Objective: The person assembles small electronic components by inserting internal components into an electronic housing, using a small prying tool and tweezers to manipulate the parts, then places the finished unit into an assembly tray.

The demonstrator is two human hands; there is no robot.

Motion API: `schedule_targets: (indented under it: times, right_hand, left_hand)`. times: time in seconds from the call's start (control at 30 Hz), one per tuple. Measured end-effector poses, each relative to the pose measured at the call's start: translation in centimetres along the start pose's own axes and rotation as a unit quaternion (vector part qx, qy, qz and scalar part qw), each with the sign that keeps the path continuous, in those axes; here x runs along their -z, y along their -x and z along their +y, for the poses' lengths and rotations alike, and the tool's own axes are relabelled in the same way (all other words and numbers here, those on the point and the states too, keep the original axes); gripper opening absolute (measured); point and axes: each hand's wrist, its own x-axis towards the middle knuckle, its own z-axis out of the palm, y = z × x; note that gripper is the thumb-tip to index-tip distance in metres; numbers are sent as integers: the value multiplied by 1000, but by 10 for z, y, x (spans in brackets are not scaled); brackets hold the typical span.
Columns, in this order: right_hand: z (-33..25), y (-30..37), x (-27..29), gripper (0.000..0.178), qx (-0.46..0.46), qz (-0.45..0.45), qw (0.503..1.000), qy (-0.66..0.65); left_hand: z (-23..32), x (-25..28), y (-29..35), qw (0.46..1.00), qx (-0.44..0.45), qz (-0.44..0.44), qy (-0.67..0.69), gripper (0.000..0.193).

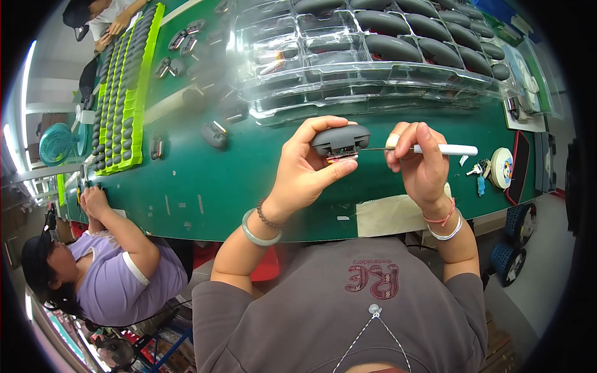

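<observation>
My left hand [303, 163] grips a dark grey, rounded plastic device [341, 138], fingers over its top and thumb underneath. The side toward me shows exposed electronics and thin red wires. In my right hand [421, 163] is a slim white-handled screwdriver [457, 150], pinched near the front of its handle. Its thin metal shaft points left and reaches the device's open side; the tip's exact contact is hard to make out. A pale wrap covers one of my right fingertips. Both hands are raised over the near part of the green table [261, 217].
Stacked clear plastic trays [385, 79] with several dark grey devices stand beyond my hands. A lime-green rack [140, 102] of grey pieces is at left, with loose devices [214, 134] nearby. A round tin [501, 168] and keys [475, 169] lie right. A co-worker [127, 273] sits at left.
</observation>
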Motion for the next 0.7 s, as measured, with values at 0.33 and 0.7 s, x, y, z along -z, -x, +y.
schedule_targets:
  times: [0.33, 0.7]
  right_hand:
    - [1, 0, 1, 47, -12, 12, 999, -46]
    - [1, 2, -3, 48, 13, -8, 1000, 19]
  left_hand:
    - [1, 1, 0, 1000, 21, 13, 9, 49]
    - [-2, -1, 1, 999, -33, -5, -30, 48]
